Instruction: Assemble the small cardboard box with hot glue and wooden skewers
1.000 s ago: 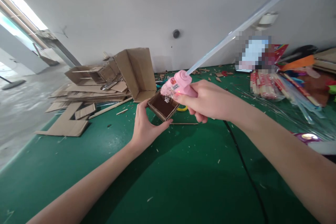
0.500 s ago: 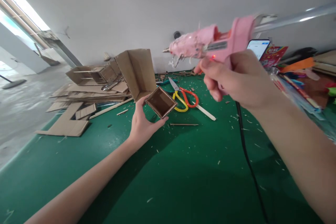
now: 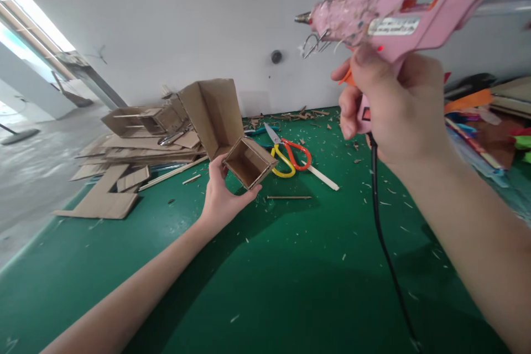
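Between its thumb and fingers, my left hand (image 3: 224, 193) grips a small open cardboard box (image 3: 249, 163), tilted with its hollow side facing me. Just behind that box stands a taller folded cardboard piece (image 3: 213, 113) with upright walls; whether the two touch I cannot tell. My right hand (image 3: 394, 97) is wrapped round the handle of a pink hot glue gun (image 3: 369, 14), held high on the right. Its metal nozzle points left, a red light glows on its side, and a clear glue stick (image 3: 504, 6) sticks out at the back.
On the green table (image 3: 269, 282) lie scissors (image 3: 286, 152) with yellow and red handles, a white stick (image 3: 321, 176) and a thin wooden stick (image 3: 289, 197). Stacked cardboard (image 3: 145, 146) sits at left, coloured craft supplies (image 3: 481, 133) at right. A black cord (image 3: 384, 238) hangs from the glue gun.
My right hand has lifted the glue gun up and to the right, away from the small box. My left hand has turned the box slightly, showing more of its outer side.
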{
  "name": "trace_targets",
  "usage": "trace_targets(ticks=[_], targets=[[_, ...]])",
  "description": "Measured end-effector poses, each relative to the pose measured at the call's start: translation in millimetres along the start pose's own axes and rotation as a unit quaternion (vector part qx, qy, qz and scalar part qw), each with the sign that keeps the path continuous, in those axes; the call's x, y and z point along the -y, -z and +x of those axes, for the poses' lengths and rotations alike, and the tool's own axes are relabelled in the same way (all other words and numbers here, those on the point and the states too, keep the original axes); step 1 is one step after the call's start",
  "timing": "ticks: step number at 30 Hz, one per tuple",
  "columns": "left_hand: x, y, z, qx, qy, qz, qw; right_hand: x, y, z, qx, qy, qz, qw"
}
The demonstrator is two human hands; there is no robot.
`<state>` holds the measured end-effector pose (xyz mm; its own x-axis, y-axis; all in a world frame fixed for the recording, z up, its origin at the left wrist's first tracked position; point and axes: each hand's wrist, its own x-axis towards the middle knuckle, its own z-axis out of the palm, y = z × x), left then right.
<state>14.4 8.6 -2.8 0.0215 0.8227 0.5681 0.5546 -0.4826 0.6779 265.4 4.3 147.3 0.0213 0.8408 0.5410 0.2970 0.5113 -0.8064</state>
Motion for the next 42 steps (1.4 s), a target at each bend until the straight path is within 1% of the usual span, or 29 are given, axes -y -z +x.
trace_targets(ticks=[2,4,6,7,10,12,15,17,20,22,24,26,29,33,37,40,42], targets=[[1.3,0.1,0.5,0.001,-0.014,-0.015,1.0,-0.8,-1.1,0.0,0.006,0.007,0.008,1.0],[2.8,3.1,3.6,0.015,-0.037,-0.041,0.998,-1.6,-2.1,0.4,0.007,0.022,0.018,1.0],[3.5,10.6,10.7,0.051,-0.056,-0.07,0.995,-3.1,-3.8,0.8,0.002,0.026,0.019,0.999],[3.4,16.2,15.5,0.075,-0.061,-0.082,0.992,-4.3,-5.1,1.0,-0.007,0.021,0.016,1.0],[1.4,37.1,31.8,0.205,-0.039,-0.111,0.972,-11.2,-10.1,2.5,-0.042,-0.019,0.012,0.999],[0.3,50.6,40.8,0.283,-0.014,-0.107,0.953,-17.4,-13.2,3.9,-0.047,-0.048,0.018,0.998],[1.4,64.8,48.5,0.375,0.004,-0.087,0.923,-24.1,-15.5,4.9,-0.007,-0.07,0.016,0.997],[4.0,70.7,51.1,0.41,0.001,-0.08,0.908,-24.9,-15.2,4.6,0.016,-0.061,0.016,0.998],[8.2,76.9,54.2,0.428,-0.002,-0.073,0.901,-24.0,-13.0,4.5,0.047,-0.054,-0.012,0.997],[10.4,79.6,55.5,0.433,-0.005,-0.065,0.899,-27.2,-11.1,6.2,0.071,-0.059,-0.062,0.994],[12.2,79.9,55.4,0.434,-0.011,-0.061,0.899,-37.4,-9.5,9.9,0.07,-0.056,-0.122,0.989],[14.1,77.5,53.5,0.429,-0.009,-0.057,0.901,-55.7,-8.5,15.0,0.039,-0.048,-0.17,0.983],[16.4,71.1,49.1,0.43,0.009,-0.06,0.901,-92.8,-7.4,21.7,-0.006,-0.072,-0.217,0.974],[17.7,67.2,46.9,0.437,0.022,-0.068,0.897,-137.5,-7.3,20.1,-0.016,-0.133,-0.316,0.939],[19.5,69.3,48.3,0.436,0.018,-0.062,0.897,-162.2,-9.0,8.4,0.032,-0.178,-0.357,0.916],[22.3,70.1,48.1,0.43,-0.002,-0.028,0.903,-168.9,-7.8,2.3,0.061,-0.208,-0.385,0.897],[24.2,69.7,47.5,0.431,-0.004,-0.018,0.902,-167.8,-4.4,2.1,0.09,-0.228,-0.403,0.882]])
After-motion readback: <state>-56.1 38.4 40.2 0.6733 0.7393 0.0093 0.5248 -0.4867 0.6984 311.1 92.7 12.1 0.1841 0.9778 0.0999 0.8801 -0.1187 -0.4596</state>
